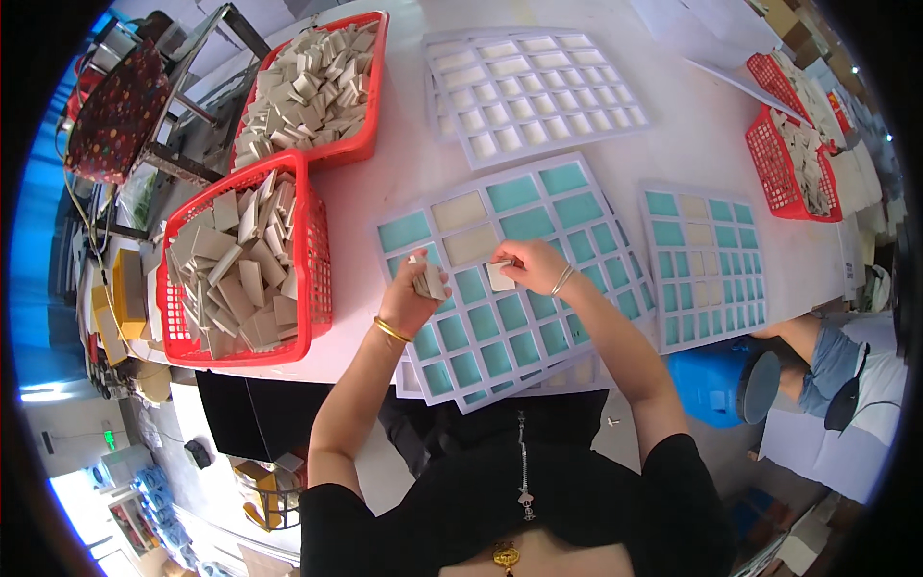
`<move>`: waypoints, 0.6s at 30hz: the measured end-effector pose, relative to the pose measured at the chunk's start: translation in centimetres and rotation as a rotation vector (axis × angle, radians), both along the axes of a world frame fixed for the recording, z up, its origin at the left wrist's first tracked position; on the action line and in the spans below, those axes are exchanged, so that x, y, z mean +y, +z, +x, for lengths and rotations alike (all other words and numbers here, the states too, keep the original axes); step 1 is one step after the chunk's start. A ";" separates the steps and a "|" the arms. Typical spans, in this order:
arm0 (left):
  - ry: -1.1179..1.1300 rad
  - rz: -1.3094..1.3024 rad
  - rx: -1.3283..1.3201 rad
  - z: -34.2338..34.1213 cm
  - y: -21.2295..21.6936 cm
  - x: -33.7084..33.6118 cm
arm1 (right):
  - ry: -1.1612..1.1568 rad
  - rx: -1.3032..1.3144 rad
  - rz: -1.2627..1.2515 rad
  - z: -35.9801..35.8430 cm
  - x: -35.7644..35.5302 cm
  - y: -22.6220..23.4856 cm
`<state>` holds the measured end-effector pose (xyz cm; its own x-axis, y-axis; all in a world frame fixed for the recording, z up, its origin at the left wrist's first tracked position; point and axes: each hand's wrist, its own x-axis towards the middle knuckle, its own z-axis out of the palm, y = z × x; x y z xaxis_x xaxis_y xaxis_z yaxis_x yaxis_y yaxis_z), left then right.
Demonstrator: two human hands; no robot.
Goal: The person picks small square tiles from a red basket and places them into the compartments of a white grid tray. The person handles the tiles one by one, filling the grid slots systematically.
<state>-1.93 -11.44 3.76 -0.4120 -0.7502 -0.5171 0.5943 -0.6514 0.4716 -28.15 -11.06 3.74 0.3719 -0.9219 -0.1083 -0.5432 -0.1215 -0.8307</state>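
Note:
In front of me lies a white grid tray (438, 397) with teal-bottomed compartments in different sizes. Two of its larger compartments, toward the far left, hold beige panels (468, 244). My left hand (409, 300), with a gold bangle at the wrist, is closed around a small stack of beige tiles (431, 280) above the tray's left side. Between the fingertips of my right hand (535, 262) is a single pale square tile (501, 276). It is over a compartment near the tray's middle; whether it touches the bottom, I cannot tell.
Two red baskets (320, 260) heaped with beige tiles stand at the left. Farther back lie stacked white grid trays (548, 94). To the right is another teal tray (708, 332) with a beige column, then red baskets (774, 168). A person's leg (794, 337) and a blue drum (716, 383) are at lower right.

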 end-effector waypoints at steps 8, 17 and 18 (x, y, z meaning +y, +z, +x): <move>0.144 -0.067 -0.220 -1.8 -1.6 2.4 | 0.049 0.404 -0.489 1.8 0.5 -1.1; 0.015 -0.166 -0.176 -4.5 -0.7 3.6 | 0.023 -0.208 0.020 5.0 1.7 2.0; -0.021 -0.188 -0.132 -4.1 -0.9 3.6 | -0.011 -0.235 0.025 4.8 1.8 1.8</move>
<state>-6.07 -7.85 2.88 -0.3665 -0.8304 -0.4196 0.5066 -0.5564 0.6586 -23.36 -9.24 5.51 0.3794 -0.9242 -0.0432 -0.3360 -0.0941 -0.9371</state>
